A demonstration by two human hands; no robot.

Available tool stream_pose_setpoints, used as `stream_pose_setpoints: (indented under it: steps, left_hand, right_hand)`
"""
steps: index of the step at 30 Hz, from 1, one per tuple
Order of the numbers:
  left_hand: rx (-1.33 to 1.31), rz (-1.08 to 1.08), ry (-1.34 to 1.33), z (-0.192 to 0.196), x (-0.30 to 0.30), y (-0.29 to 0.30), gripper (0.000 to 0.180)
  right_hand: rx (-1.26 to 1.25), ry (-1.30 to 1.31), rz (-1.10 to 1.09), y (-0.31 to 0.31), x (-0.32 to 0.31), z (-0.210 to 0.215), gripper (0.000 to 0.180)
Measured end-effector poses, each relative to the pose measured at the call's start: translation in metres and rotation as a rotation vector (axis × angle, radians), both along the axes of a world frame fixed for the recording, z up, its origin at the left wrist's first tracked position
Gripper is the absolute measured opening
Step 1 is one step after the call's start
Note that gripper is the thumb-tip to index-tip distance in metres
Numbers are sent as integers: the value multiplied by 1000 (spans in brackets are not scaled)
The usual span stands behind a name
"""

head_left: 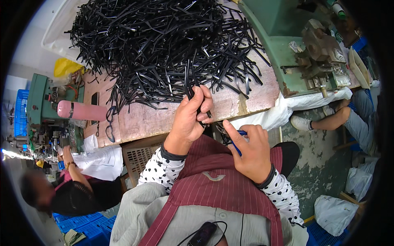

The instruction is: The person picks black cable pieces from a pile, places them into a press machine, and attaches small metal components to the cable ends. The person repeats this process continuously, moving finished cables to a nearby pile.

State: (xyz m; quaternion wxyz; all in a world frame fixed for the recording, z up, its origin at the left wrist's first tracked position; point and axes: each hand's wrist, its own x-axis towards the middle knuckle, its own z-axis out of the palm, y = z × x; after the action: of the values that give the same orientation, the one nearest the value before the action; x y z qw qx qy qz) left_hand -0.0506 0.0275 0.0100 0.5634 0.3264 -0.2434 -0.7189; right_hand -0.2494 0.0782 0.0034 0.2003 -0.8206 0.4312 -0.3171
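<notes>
**Hands on black strips at the bench edge**

Left hand [191, 117] fisted around several black strips [196, 92], gripped at the near edge of the wooden table [143, 119], where the big heap of black strips [164, 45] ends. Right hand [250, 151] closed on a blue-handled tool [238, 143], low over the lap and striped apron [230, 184]. White tray [57, 28] at far left, partly under the heap. Blue crates [92, 223] on floor; contents not clear. Pink flask [80, 110] on table, lying down.
</notes>
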Motion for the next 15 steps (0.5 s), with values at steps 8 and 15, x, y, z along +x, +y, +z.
stream_pose_setpoints:
  steps: [8, 15]
  left_hand:
    - [-35, -110, -3, 1, -4, 8, 32]
    - [-11, -153, 42, 0, -6, 7, 32]
  right_hand:
    - [-122, 93, -9, -1, 4, 3, 66]
    - [-174, 143, -11, -2, 1, 1, 71]
